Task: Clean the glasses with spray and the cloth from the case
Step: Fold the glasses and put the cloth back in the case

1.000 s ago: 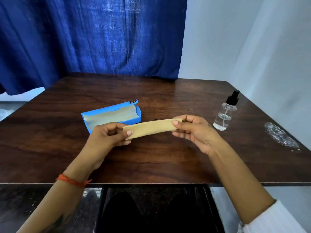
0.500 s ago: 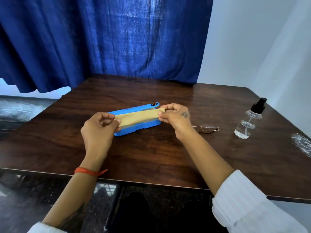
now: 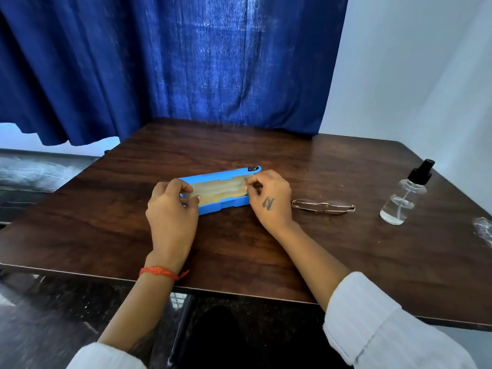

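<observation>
An open blue glasses case [image 3: 226, 205] lies at the middle of the dark wooden table [image 3: 239, 251]. A folded beige cloth [image 3: 221, 189] lies inside it. My left hand [image 3: 170, 211] pinches the cloth's left end at the case's left side. My right hand [image 3: 269, 198] pinches the cloth's right end at the case's right side. Folded thin-rimmed glasses [image 3: 323, 206] rest on the table just right of my right hand. A clear spray bottle [image 3: 404, 195] with a black nozzle stands upright further right.
A blue curtain [image 3: 173, 62] hangs behind the table's far edge and a white wall [image 3: 412, 75] stands to the right. A pale smear [image 3: 483, 231] marks the table at the right edge. The near table edge runs just behind my wrists.
Both hands carried the stretched cloth forward from in front of me, then lowered it into the open case. The camera view shifted left and tilted up, so the glasses came into sight.
</observation>
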The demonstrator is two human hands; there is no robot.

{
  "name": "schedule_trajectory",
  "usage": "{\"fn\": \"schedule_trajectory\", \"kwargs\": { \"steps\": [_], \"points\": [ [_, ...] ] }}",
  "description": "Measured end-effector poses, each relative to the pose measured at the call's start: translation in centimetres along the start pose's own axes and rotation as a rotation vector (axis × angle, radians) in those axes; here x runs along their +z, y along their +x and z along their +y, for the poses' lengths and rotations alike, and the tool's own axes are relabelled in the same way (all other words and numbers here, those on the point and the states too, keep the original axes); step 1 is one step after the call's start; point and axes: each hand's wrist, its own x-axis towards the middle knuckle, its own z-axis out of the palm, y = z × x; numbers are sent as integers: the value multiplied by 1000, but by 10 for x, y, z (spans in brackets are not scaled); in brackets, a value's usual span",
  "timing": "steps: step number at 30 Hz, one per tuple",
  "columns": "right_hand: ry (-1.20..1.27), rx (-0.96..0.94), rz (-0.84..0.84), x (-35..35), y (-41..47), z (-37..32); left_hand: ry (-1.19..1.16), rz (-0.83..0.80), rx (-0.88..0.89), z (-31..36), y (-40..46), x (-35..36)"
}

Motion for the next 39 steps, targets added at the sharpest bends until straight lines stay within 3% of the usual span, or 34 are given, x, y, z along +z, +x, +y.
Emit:
{"fn": "schedule_trajectory", "kwargs": {
  "steps": [4,7,11,15,17,22,25,28,30,34,39],
  "points": [
    [-177,-221,-86,-5,-10,-4,148,-29,301,2,-7,1],
    [-185,-304,-213,-9,-15,-6,228,-209,509,-1,-13,6],
    [-240,-303,-536,-14,-20,-2,423,-419,546,-10,-17,13],
    [-282,-305,-667,-17,-20,3,492,-561,526,-13,-16,12],
    [-275,-302,-686,-18,-19,3,441,-521,549,-12,-16,10],
    [-254,-298,-689,-18,-21,3,185,-134,670,-3,-4,-4],
    [-228,-313,-633,-21,-22,0,251,-155,559,-9,22,-8],
    [-209,-344,-615,-24,-25,-8,153,-378,382,-22,47,-5],
    [-234,-360,-693,-23,-29,-12,46,-458,322,-28,54,-3],
    [-303,-339,-793,-22,-33,-13,-40,-419,311,-31,54,3],
    [-328,-315,-844,-24,-32,-15,-95,-304,41,-19,63,12]
  ]
}}
